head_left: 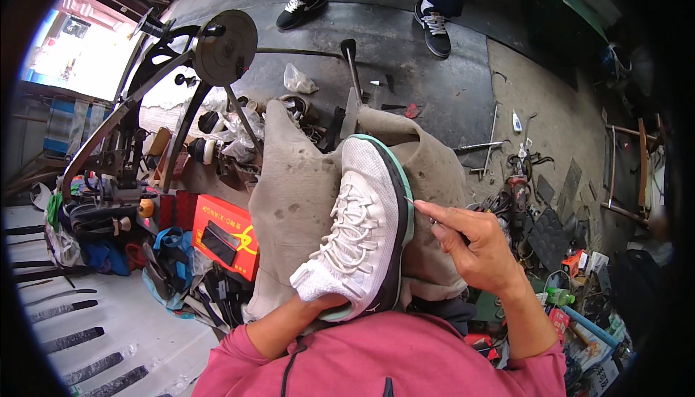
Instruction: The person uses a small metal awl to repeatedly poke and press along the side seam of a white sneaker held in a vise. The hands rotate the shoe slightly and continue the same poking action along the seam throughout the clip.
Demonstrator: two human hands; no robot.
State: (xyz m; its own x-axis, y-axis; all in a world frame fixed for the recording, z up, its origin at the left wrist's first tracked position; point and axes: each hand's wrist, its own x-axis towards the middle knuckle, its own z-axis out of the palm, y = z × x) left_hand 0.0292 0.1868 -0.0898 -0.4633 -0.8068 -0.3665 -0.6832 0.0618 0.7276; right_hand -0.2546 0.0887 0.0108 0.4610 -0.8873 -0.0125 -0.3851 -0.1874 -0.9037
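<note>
A white sneaker [373,212] with white laces, a black midsole and a mint-green sole edge rests over my lap, toe pointing away. My left hand goes in through its collar; only the wrist [316,311] shows, and the fingers are hidden inside. To the right of the shoe, my right hand [470,243] is closed in a pinch on a thin, needle-like metal tool [410,200]. Its tip meets the sole edge on the right side, near the forefoot. Most of the tool is covered by my fingers.
A stained grey cloth [293,180] covers my legs. On the left stand a black hand-wheel machine [226,48] and a red box [242,256] with a phone [219,243] on it. Tools and scraps [517,180] clutter the right floor. Another person's black sneakers [300,9] are ahead.
</note>
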